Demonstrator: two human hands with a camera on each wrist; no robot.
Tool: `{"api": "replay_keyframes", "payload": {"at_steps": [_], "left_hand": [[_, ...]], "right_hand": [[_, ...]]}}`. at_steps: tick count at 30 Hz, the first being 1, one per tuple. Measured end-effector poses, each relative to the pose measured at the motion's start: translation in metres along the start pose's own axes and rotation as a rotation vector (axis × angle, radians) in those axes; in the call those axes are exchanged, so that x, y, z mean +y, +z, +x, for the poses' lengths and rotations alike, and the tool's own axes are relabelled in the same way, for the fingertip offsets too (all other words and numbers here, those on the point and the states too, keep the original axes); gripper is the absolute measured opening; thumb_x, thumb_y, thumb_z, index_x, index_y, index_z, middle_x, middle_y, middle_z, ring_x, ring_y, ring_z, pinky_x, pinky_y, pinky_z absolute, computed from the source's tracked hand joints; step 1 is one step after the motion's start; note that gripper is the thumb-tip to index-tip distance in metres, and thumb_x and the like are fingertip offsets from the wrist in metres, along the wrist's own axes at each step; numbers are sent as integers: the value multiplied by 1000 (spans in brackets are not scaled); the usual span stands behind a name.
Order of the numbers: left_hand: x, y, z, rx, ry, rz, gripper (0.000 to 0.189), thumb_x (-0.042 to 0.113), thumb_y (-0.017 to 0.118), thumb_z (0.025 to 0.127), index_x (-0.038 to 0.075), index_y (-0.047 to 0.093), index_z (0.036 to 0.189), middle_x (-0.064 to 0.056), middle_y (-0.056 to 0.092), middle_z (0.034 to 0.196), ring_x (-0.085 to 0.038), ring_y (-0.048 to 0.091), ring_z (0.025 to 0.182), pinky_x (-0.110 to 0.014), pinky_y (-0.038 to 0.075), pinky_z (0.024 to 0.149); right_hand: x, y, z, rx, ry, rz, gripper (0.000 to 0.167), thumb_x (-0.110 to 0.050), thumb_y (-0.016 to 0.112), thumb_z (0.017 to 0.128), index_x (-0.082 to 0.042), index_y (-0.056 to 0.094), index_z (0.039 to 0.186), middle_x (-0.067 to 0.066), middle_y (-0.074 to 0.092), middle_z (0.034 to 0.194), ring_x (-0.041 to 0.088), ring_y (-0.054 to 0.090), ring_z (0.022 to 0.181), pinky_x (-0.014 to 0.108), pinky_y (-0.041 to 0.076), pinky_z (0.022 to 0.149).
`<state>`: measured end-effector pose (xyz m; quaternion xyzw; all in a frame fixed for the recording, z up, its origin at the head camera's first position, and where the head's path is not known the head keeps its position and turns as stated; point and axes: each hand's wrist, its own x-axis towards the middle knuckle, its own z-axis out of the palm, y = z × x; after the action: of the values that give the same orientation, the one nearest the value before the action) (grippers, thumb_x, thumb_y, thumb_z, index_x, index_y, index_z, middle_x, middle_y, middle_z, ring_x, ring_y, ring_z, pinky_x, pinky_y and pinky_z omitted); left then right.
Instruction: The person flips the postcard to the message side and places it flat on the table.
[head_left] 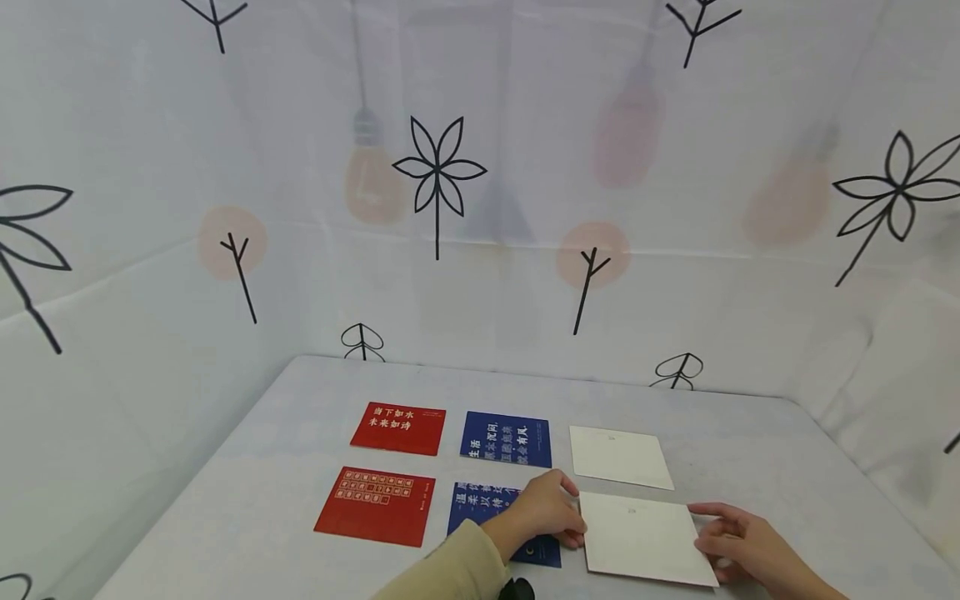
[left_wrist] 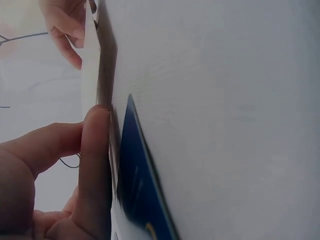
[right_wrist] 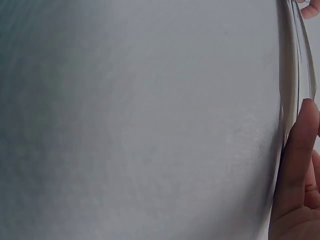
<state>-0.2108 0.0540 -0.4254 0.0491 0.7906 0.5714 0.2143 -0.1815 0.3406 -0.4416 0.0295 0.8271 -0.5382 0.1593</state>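
Note:
Both hands hold the near white card (head_left: 645,537) by its opposite side edges. The left hand (head_left: 546,510) pinches the left edge, its forearm crossing over the lower blue card (head_left: 480,500) and hiding part of it. At the right edge, the right hand (head_left: 738,546) grips with its thumb low and fingers higher up. In the left wrist view, the white card (left_wrist: 91,70) is seen nearly edge-on, slightly off the table along its near side. The right wrist view shows the thumb (right_wrist: 300,145) against thin pale layers; how many cards they belong to I cannot tell.
Just behind the held card lies another white card (head_left: 621,457). To its left is a blue card with white writing (head_left: 506,439), then two red cards, one far (head_left: 399,429) and one near (head_left: 375,507). A patterned white curtain (head_left: 495,292) stands behind the table (head_left: 247,500).

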Motion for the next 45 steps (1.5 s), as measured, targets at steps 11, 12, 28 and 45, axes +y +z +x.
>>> {"api": "replay_keyframes", "payload": {"at_steps": [11,12,28,45], "left_hand": [[0,2,4,-5,-21,68,32,-10,70,74,7,49,92,-12,60,60,-16,58,46,-26,52,46],[0,2,5,-3,-19,74,32,-10,70,74,7,49,92,-12,60,60,-16,58,46,-26,52,46],[2,3,3,17,10,119,35,-13,70,71,5,45,87,-12,58,57,-18,59,44,-25,51,44],[2,4,5,17,-5,189,33,-9,73,72,4,47,88,-10,58,54,-20,62,47,-24,51,44]], "right_hand": [[-6,12,3,168,99,-108,59,-10,72,77,12,44,125,5,58,77,20,55,66,34,52,57],[-6,12,4,170,100,-116,59,-9,72,77,12,45,125,6,58,77,20,55,66,34,52,57],[-7,17,6,202,95,-208,54,-7,73,74,12,51,119,6,55,73,20,54,64,34,52,57],[-9,18,5,186,41,-310,51,-7,72,73,12,53,117,3,53,72,18,52,62,30,48,53]]}}
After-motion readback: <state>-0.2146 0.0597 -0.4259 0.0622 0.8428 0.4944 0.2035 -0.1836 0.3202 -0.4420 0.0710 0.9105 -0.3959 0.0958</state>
